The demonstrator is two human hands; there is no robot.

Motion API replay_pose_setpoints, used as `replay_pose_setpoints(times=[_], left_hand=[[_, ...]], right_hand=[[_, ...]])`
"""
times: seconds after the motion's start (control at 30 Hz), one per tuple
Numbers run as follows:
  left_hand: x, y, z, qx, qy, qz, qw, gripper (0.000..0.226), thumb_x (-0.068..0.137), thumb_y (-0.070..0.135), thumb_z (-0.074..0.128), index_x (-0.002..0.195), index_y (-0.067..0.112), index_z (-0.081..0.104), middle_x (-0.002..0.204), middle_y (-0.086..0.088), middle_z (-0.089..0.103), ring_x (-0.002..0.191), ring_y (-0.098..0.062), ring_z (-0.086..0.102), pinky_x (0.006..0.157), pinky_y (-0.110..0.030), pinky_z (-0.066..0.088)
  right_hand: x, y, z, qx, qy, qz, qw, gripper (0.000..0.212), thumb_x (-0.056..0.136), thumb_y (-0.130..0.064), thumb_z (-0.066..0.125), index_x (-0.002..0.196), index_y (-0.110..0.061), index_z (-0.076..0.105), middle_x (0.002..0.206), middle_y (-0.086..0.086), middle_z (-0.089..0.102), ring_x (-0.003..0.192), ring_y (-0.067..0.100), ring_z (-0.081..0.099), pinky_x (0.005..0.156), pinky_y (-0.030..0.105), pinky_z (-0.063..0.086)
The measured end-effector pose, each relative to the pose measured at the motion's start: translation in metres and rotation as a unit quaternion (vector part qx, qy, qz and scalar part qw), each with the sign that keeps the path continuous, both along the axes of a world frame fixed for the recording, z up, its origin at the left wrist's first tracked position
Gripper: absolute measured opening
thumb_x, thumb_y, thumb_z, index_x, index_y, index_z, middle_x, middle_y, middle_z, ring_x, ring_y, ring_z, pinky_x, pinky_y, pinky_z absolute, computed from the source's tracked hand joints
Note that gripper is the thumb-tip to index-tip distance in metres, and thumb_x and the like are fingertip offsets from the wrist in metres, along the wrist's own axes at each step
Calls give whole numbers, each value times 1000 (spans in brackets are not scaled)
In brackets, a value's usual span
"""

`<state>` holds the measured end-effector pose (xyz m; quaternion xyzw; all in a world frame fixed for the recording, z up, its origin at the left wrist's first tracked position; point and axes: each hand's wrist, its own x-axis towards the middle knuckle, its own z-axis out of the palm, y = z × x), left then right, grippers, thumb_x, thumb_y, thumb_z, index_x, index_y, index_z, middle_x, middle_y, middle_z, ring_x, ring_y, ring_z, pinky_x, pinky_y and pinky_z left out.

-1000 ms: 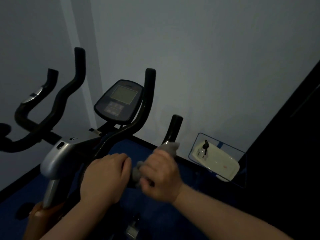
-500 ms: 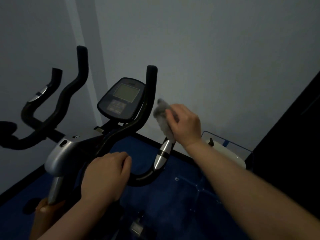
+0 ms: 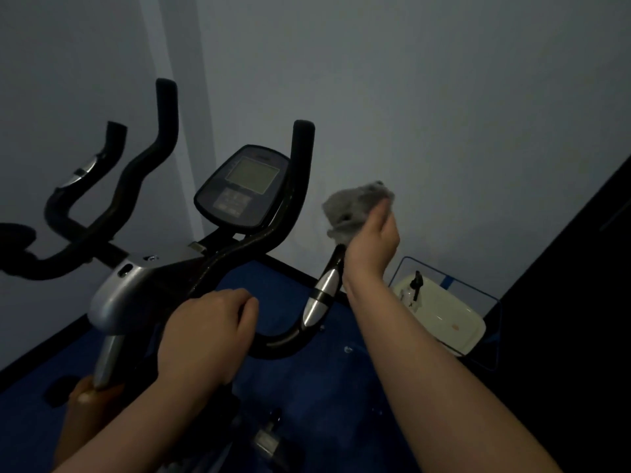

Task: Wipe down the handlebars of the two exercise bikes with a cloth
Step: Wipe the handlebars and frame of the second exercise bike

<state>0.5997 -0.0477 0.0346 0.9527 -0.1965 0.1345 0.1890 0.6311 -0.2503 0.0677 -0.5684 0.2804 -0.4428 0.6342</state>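
An exercise bike stands in front of me with black curved handlebars and a grey console. My right hand grips a grey cloth wrapped over the top end of the right handlebar grip, whose silver sensor band shows just below the hand. My left hand is closed around the low bend of the handlebar near the stem. The left-side handlebar grips rise at the left, untouched.
A silver stem housing sits left of my left hand. A white appliance in a blue wire frame stands on the blue floor at the right, against the grey wall. A dark panel fills the far right.
My right hand slid the cloth from the low bend up along the right grip to its top end, uncovering the silver band. My left hand stayed on the bar.
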Motion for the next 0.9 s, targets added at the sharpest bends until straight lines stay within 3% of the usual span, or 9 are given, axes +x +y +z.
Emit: replay_pose_setpoints(times=[0.13, 0.2, 0.3, 0.43, 0.53, 0.63, 0.73, 0.8, 0.9], left_hand=[[3, -1, -1, 5, -7, -1, 1000, 33, 92, 40, 44, 70, 24, 61, 65, 3, 63, 59, -17, 58, 52, -31, 32], [3, 0, -2, 5, -8, -6, 1000, 34, 92, 41, 42, 69, 24, 60, 64, 4, 61, 55, -13, 56, 48, -27, 30], [4, 0, -4, 5, -23, -14, 1000, 35, 92, 40, 43, 64, 23, 56, 59, 4, 57, 51, -11, 51, 46, -23, 22], [2, 0, -2, 6, -32, -7, 999, 34, 93, 38, 45, 67, 22, 57, 64, 3, 60, 57, -18, 56, 51, -31, 24], [0, 1, -1, -18, -34, -6, 999, 29, 94, 35, 47, 73, 22, 62, 72, 3, 64, 64, -21, 61, 55, -31, 33], [-4, 6, -1, -74, -52, -33, 995, 29, 92, 31, 44, 75, 18, 64, 72, 2, 64, 64, -21, 60, 58, -35, 42], [-11, 14, -5, -111, -82, -64, 988, 31, 89, 30, 40, 74, 16, 63, 70, 3, 61, 64, -18, 57, 60, -36, 42], [-16, 21, -11, -115, -102, -47, 987, 26, 90, 28, 41, 77, 19, 63, 73, 5, 61, 67, -16, 57, 65, -30, 38], [-23, 29, -22, -100, -145, 18, 984, 21, 92, 25, 42, 86, 21, 62, 82, 5, 62, 73, -16, 56, 71, -29, 34]], right_hand=[[-28, 36, -37, 18, 29, -27, 999, 25, 101, -34, 36, 113, -20, 54, 101, -1, 67, 91, 16, 64, 70, 20, 51], [-51, 62, -61, -31, 50, 12, 998, 31, 100, -35, 36, 128, -25, 46, 124, 7, 60, 108, 15, 60, 85, 25, 51], [-59, 62, -65, -221, 105, 85, 966, 53, 97, -46, 29, 146, -46, 11, 158, -5, 12, 138, 4, 20, 108, 20, 28], [-57, 18, -48, -512, 204, 58, 833, 49, 99, -35, 30, 147, -23, 32, 159, 5, 1, 146, 17, -5, 118, 42, -5], [-78, 33, -63, -594, 174, 163, 768, 40, 97, -28, 35, 128, -14, 58, 150, 6, 37, 146, 23, 14, 119, 48, 4], [-91, 33, -60, -724, 124, 263, 625, 32, 94, -30, 48, 113, -11, 66, 120, 7, 64, 125, 25, 48, 116, 42, 20], [-80, 0, -22, -807, 135, 324, 475, 38, 93, -38, 48, 122, -15, 61, 120, 3, 63, 113, 21, 56, 110, 38, 32], [-76, 3, -13, -811, 172, 337, 446, 34, 93, -38, 45, 113, -15, 60, 107, 3, 64, 99, 22, 58, 101, 35, 37], [-64, 44, -22, -819, 249, 351, 381, 27, 98, -34, 34, 99, -13, 52, 86, 6, 61, 70, 26, 57, 63, 36, 37]])
